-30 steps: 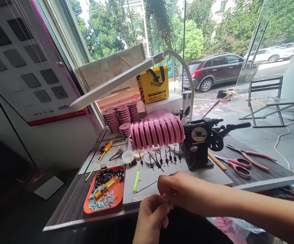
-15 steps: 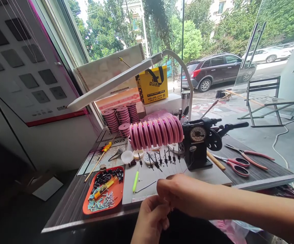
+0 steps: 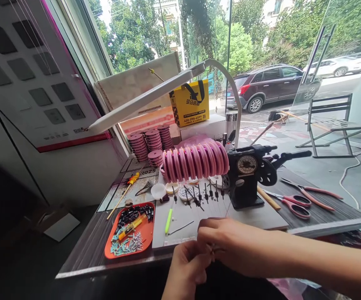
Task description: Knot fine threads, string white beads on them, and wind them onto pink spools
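My left hand (image 3: 188, 264) is closed in a pinch just beyond the table's front edge. Against its fingertips lies my right hand (image 3: 222, 246), which is closed too, its fingers curled under. Something small with a faint shine (image 3: 212, 250) shows between the two hands, too tiny to name. Beyond them stands a black hand-cranked winder (image 3: 245, 179) with a dial, carrying a row of pink spools (image 3: 195, 160). Below the spools, several small black pieces (image 3: 205, 193) sit on thin lines. A green-handled tool (image 3: 168, 221) with a thin metal shaft lies nearby on the pale board (image 3: 230, 218).
An orange tray (image 3: 151, 233) with black and silvery small parts and a yellow tool is at left. Scissors (image 3: 295, 206) and long-nosed pliers (image 3: 317, 195) lie at right. A white lamp arm (image 3: 145, 98) spans above stacked pink spools (image 3: 152, 143) and a yellow bag (image 3: 192, 104).
The view has shifted slightly, so the scene sits a little further right. My right hand has turned a little, and a small shiny bit now shows between the hands, which stay together.
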Demonstrator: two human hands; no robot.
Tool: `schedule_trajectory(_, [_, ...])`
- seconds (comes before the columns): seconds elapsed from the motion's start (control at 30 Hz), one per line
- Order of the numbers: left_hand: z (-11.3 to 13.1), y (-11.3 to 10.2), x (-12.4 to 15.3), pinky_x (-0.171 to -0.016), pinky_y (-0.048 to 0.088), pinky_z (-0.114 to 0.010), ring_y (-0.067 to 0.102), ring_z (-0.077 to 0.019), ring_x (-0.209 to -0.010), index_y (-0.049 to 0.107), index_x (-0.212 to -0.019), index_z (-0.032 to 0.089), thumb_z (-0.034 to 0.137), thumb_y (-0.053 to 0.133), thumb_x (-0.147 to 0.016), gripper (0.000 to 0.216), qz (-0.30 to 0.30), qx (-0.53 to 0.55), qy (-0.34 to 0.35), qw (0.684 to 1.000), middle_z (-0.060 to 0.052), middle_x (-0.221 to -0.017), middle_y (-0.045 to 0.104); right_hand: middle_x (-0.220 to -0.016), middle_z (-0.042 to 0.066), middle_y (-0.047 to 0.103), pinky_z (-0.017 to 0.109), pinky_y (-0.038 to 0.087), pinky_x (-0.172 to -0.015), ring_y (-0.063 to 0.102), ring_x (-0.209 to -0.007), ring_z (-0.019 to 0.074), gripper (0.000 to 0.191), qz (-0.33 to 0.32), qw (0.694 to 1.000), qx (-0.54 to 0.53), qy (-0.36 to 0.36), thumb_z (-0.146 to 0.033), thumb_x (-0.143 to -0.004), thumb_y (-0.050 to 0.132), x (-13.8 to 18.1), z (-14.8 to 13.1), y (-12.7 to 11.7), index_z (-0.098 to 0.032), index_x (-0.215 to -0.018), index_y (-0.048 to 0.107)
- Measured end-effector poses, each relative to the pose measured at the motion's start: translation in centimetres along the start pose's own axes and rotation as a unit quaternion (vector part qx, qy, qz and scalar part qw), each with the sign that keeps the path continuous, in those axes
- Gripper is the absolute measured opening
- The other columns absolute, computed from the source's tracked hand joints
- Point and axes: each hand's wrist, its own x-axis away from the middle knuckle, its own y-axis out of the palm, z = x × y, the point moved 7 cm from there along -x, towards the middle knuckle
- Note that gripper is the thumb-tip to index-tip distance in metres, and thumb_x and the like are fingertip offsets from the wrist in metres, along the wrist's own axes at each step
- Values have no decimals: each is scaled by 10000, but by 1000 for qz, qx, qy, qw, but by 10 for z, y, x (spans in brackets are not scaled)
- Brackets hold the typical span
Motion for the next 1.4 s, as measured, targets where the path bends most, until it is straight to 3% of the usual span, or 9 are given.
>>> schedule_trajectory(0.27, [-8,7,7,-402,74,-207,179,-19,-371,489,-499,158,165,608,-512,120,-21,66,-105,992,100,-402,293,-802,31,542,270,361,-594,425,-681,148,133,77,960,188,-194,-72,-711,475,28,-19,9,-184,-759,528])
schedule_trajectory(0.5, [-15,4,8,-414,104,-198,249,-25,-386,524,-545,150,155,633,-503,118,11,84,-125,989,87,-414,355,-569,23,492,279,332,-508,366,-542,131,253,168,933,201,-245,-90,-805,376,32,-21,20,-138,-631,553])
schedule_trajectory(0.63, [-14,6,8,-396,101,-189,206,-22,-369,520,-539,158,165,631,-508,116,-3,85,-131,988,104,-381,307,-590,36,528,273,368,-544,422,-571,135,307,152,945,176,-229,-98,-860,317,31,-20,15,-123,-701,580])
schedule_trajectory(0.8, [-15,8,8,-387,95,-180,218,-24,-385,545,-538,153,130,628,-476,106,-14,121,-140,983,82,-416,367,-634,67,583,334,403,-660,494,-689,186,354,121,927,201,-293,-166,-910,242,44,-25,14,-138,-913,595])
schedule_trajectory(0.97, [-20,10,8,-389,86,-185,232,-27,-381,546,-536,156,130,636,-468,115,-19,143,-153,978,72,-428,389,-620,76,593,364,395,-689,478,-702,200,349,100,927,212,-294,-170,-908,246,49,-17,22,-153,-921,593])
schedule_trajectory(1.07, [-12,11,7,-391,92,-203,223,-22,-369,528,-500,154,151,619,-515,93,-34,85,-97,991,59,-472,406,-610,66,574,368,386,-673,462,-705,202,375,61,940,188,-276,-192,-912,222,44,-17,25,-154,-811,581])
schedule_trajectory(1.2, [23,9,12,-528,316,-219,470,-105,-604,583,-506,146,113,605,-596,98,-12,-136,120,983,-19,-701,496,-576,27,528,340,394,-725,459,-708,172,309,22,976,77,-201,-194,-878,299,34,-20,18,-182,-616,462])
schedule_trajectory(1.3, [35,7,18,-571,326,-231,470,-124,-657,618,-566,153,115,592,-644,90,15,-248,189,950,-31,-770,486,-597,19,542,276,399,-699,463,-706,143,275,53,989,-60,-123,-171,-866,371,27,-16,6,-177,-610,472])
schedule_trajectory(1.4, [36,5,18,-491,270,-231,402,-99,-572,613,-578,160,176,606,-665,88,27,-224,206,952,-19,-742,465,-683,32,558,243,394,-623,488,-686,133,230,123,972,-200,-18,-276,-870,449,23,0,-3,-156,-718,573])
